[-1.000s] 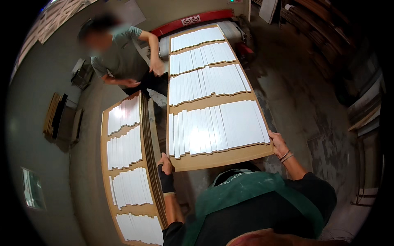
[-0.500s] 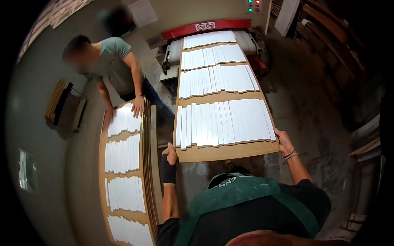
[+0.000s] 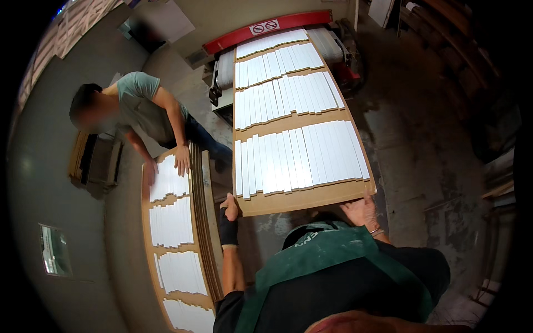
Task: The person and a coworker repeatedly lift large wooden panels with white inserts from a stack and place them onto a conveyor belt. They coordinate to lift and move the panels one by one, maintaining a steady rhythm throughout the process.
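Note:
A long brown fibreboard sheet (image 3: 288, 208) carries rows of white strips (image 3: 302, 158) laid side by side. Its far end lies on the conveyor of a red-fronted machine (image 3: 297, 21), and its near end is in my hands. My left hand (image 3: 229, 210), with a black wrist wrap, grips the near left corner, thumb up. At the near edge, close to the right corner, my right hand (image 3: 362, 212) holds the board from below; part of its fingers is hidden under the sheet.
To the left stands a stack of similar boards (image 3: 206, 238), the top one bearing white strips. A co-worker (image 3: 147, 105) leans over its far end with both hands on the strips. Boards and wood pieces (image 3: 444, 33) lean along the right side. More panels (image 3: 83, 158) stand by the left wall.
My right hand has shifted from the board's right side edge to its near edge. My left hand keeps its corner. The co-worker bends lower over the stack, and the view has tilted.

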